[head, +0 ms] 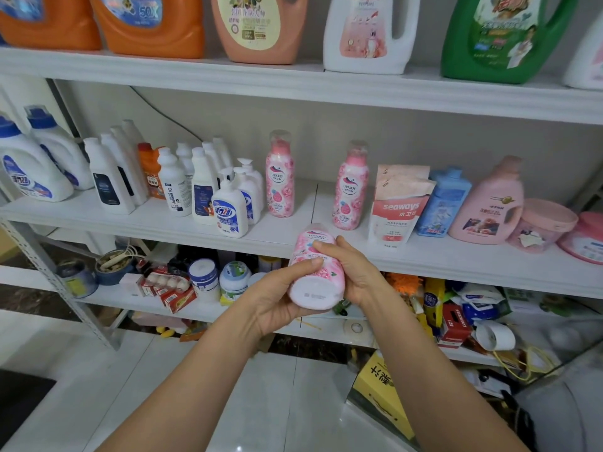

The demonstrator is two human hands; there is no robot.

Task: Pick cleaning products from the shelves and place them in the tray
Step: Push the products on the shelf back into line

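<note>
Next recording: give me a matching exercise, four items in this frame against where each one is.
Things
1. pink bottle showing its base
2. green jug
3. seaways pouch
4. yellow box

Places
A. standing on the top shelf
B. down at floor level
C. gripped between left hand and right hand
D. standing on the middle shelf

Pairs: 1-C, 2-A, 3-D, 4-B

3 pink floral bottles (280, 181); 2 orange jugs (153, 31).
</note>
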